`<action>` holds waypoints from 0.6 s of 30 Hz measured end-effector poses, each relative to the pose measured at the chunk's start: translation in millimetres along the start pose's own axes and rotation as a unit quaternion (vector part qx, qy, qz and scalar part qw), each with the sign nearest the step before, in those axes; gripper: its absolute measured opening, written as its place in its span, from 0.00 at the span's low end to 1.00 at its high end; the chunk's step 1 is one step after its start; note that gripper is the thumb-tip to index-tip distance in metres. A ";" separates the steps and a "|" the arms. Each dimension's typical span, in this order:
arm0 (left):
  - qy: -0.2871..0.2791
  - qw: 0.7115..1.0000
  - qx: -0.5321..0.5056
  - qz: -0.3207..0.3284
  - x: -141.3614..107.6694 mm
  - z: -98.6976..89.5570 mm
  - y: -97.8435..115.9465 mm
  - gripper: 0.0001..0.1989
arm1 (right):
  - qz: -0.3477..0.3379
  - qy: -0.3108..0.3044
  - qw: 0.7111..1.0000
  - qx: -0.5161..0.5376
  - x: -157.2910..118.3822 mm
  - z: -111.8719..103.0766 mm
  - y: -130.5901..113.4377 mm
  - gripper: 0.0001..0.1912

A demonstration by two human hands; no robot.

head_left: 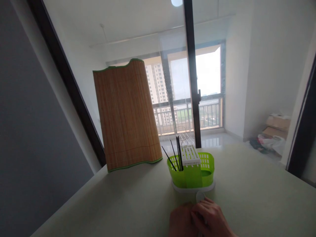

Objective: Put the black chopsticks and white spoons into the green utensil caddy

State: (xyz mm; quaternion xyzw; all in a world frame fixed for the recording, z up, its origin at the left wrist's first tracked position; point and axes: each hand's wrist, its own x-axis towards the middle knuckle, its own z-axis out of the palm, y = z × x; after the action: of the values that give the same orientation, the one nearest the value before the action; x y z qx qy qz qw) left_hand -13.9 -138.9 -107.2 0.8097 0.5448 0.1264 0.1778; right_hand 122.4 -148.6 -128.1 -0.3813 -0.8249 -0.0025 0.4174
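Close to the table's near edge, my two hands are together at the bottom of the head view. My right hand [212, 215] is closed around a pale spoon [200, 197], whose round end sticks out above the fingers. Pressed against it on the left is my left hand [180, 220], curled up. What that hand holds, if anything, is hidden. Just beyond my hands stands a green plastic caddy [192, 177] with a white base. Several thin black sticks [176, 158] lean in its left compartment, and a white slotted rack [190, 154] tops its middle.
A rolled bamboo mat [128, 115] with green edging stands upright on the pale table [118, 200], left of the caddy. A dark-framed glass door [192, 72] rises behind the table. Cardboard boxes [277, 126] and bags lie on the floor beyond, at right.
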 end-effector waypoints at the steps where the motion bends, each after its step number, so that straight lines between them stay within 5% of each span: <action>1: 0.001 1.000 0.006 0.000 0.1 -0.1 1.4 0.12 | 0.005 -0.001 1.000 -0.003 -0.2 0.5 0.3 0.09; 13: -0.021 0.995 0.024 -0.091 -3.6 -8.3 -18.1 0.16 | 0.056 -0.014 0.998 -0.001 -0.7 -2.9 3.1 0.09; 18: 0.105 0.989 -0.080 -0.061 -3.2 -20.3 -27.0 0.14 | 0.145 0.024 0.988 0.047 -2.6 -1.6 9.8 0.07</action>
State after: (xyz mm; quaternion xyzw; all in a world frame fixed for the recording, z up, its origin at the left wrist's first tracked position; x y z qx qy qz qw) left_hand -45.8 -129.6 -100.3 0.7405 0.5966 0.2434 0.1911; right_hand 130.5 -143.8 -131.9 -0.4766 -0.7498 0.0878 0.4505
